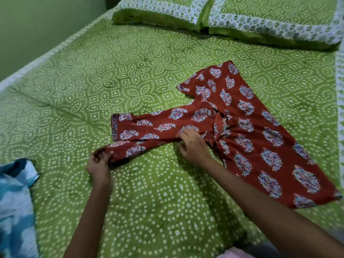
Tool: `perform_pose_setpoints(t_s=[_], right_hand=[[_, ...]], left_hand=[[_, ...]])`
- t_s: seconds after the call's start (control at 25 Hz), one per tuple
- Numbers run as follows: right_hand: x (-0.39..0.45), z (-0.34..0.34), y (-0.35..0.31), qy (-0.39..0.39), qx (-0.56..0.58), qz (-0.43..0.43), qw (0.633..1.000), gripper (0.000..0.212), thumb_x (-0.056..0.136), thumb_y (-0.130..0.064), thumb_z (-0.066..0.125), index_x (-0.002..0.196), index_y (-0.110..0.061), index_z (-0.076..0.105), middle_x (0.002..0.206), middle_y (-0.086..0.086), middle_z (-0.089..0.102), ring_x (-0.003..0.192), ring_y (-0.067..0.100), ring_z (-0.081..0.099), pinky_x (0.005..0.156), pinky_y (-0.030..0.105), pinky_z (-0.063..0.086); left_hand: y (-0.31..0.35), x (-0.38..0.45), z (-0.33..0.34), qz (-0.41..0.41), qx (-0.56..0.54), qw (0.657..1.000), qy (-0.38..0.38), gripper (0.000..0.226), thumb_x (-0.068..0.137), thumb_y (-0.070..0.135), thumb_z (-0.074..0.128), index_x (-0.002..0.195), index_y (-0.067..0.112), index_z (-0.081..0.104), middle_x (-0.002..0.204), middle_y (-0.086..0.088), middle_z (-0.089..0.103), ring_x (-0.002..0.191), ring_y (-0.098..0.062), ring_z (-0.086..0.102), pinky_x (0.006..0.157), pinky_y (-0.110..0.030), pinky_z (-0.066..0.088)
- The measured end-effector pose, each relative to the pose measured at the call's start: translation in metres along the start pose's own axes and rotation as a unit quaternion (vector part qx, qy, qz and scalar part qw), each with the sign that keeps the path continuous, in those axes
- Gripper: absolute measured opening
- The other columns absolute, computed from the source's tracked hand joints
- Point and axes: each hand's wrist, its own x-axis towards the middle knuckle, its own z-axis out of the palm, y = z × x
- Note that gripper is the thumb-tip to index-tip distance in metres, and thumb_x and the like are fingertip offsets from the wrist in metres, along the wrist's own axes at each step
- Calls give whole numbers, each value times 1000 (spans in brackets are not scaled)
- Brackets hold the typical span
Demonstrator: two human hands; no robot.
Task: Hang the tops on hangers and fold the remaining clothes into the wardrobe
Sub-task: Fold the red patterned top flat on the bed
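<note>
Red printed top (247,127) lies spread on the bed (130,71), on the right half of the green dotted bedspread, with its body running toward the lower right and its two long sleeves pointing left. Upper sleeve lies flat on the bedspread, cuff end at the left. Lower sleeve runs from the shoulder area down-left to the left hand (99,164), which grips the cuff end with fingers curled round the bunched fabric, lifting it slightly off the bedspread. Right hand (193,146) rests on the top where the two sleeves meet the body, fingertips bent and pressing on or pinching the cloth at the lower sleeve seam; whether it pinches or only presses cannot be told. Both forearms reach in from the lower edge. Two pillows (223,17) in matching green covers with white floral borders lie at the head of the bed. Blue and white cloth (14,202) lies at the lower left edge, apart from the top
</note>
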Motion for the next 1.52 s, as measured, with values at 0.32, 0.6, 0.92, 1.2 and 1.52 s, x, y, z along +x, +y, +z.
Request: perform_pose_setpoints(t_s=[0.32,0.6,0.92,1.2,1.52], right_hand=[[-17,23,-39,-49,19,-36,998,61,75,5,57,135,-3,44,134,15,49,124,28,47,109,38,29],[-16,24,-53,-81,-5,-64,995,73,75,-2,59,143,-10,33,148,9,36,139,26,29,116,50,19],[-23,8,-64,-82,90,-1,993,61,84,-14,56,141,-11,34,147,7,33,139,19,25,117,32,2],[1,13,-65,-12,82,8,997,20,89,-13,53,106,-4,60,114,9,58,105,23,53,96,36,42],[107,64,-111,-186,151,45,970,34,86,6,43,104,-6,70,121,11,57,115,24,48,99,35,39]], left_hand=[[-1,-49,-41,23,83,975,-203,66,73,-31,41,120,15,46,63,8,68,63,-2,64,62,-17,55],[-9,-53,-53,297,383,814,-319,17,64,11,54,71,17,68,80,3,69,80,0,59,84,-16,46],[-19,-65,-39,143,218,956,-134,37,92,-11,39,85,21,57,83,7,65,78,4,57,76,-10,45],[1,-13,-11,119,262,957,24,41,99,18,41,139,12,29,124,-18,58,109,-33,57,89,-34,43],[-12,15,-24,228,248,940,-43,15,93,0,48,106,-3,54,89,-8,55,82,-17,50,57,-10,33]])
